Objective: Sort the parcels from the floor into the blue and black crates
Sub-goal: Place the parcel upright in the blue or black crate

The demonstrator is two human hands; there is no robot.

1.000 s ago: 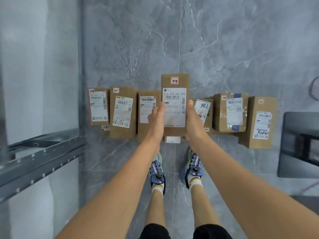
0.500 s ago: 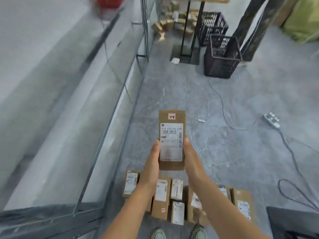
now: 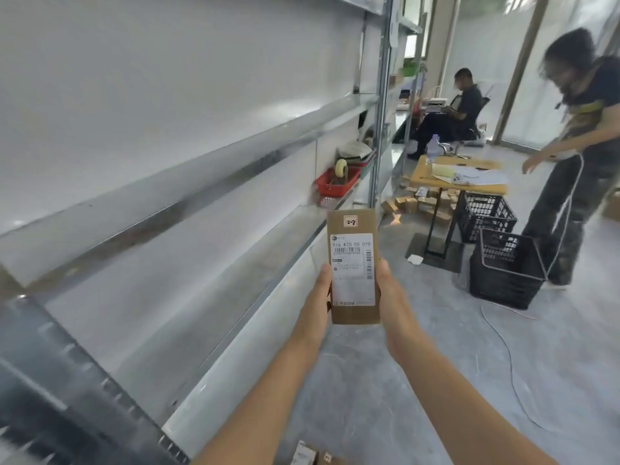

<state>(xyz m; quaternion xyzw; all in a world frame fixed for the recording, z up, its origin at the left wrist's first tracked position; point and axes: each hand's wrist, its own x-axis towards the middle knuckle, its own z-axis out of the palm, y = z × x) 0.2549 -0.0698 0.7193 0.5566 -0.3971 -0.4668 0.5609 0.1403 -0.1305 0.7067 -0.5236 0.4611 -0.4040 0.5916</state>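
parcel: we see plain brown cardboard, a white label printed with black text and barcodes, and a small pale sticker with black handwriting.
near crate: black, with walls we read as an open lattice, and a grey wire rim.
far crate: black, the same lattice.
basket: red mesh.
tape roll: cream.
table top: yellowish tan.
boxes under the table: brown, as we see them.
floor: grey, and we find it veined with paler streaks.
shelving: silvery grey metal against white panels.
cable: white.
standing person's shirt: dark, and we make out a yellow band across it.
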